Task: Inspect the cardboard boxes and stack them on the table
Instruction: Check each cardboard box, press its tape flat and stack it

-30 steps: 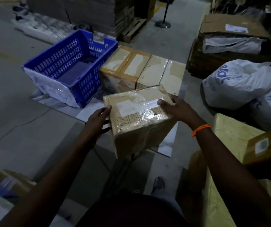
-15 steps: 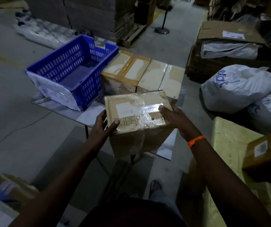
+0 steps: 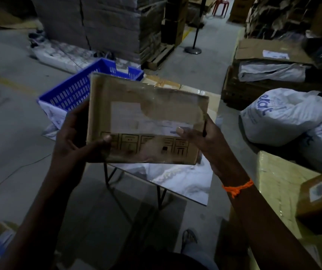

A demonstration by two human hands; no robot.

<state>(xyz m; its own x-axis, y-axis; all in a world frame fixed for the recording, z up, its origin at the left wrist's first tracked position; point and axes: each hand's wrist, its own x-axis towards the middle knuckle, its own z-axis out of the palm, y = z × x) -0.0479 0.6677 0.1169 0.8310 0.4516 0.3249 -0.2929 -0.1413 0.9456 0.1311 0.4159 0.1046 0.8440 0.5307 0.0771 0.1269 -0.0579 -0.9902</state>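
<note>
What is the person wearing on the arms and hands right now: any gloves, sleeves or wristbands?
No gloves on the left hand or the right hand, and no sleeves on either forearm as far as the dim frame shows. The right wrist carries an orange thread band; nothing is visible on the left wrist.

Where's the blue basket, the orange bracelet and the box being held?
blue crate point(image 3: 68, 94): head view, on its slotted side wall.
orange wristband point(image 3: 238, 187): head view, on the cord across the right wrist.
held cardboard box point(image 3: 148, 106): head view, on the taped face turned to the camera.
</note>
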